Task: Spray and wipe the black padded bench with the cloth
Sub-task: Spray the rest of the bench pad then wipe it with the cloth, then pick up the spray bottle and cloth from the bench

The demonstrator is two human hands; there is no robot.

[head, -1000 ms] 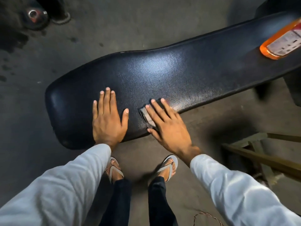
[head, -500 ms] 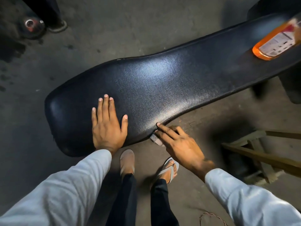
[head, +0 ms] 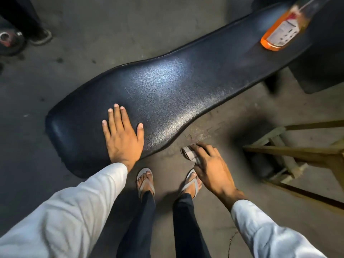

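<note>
The black padded bench [head: 176, 94] runs from lower left to upper right. My left hand [head: 122, 135] lies flat on its near end, fingers spread, holding nothing. My right hand [head: 210, 166] is off the bench, just beyond its near edge and above the floor, with the fingers closed on a small folded grey cloth [head: 189, 154]. An orange spray bottle [head: 283, 28] with a white label lies on the bench's far end, blurred.
A wooden frame [head: 297, 151] stands on the concrete floor at the right. A dark block [head: 320, 62] sits under the bench's far end. A round weight [head: 8, 40] and another person's shoe [head: 40, 37] are at the upper left. My sandalled feet [head: 146, 181] stand below the bench edge.
My right hand has slid the cloth off the bench surface, over its near edge and out above the floor. My left hand has stayed flat on the pad.
</note>
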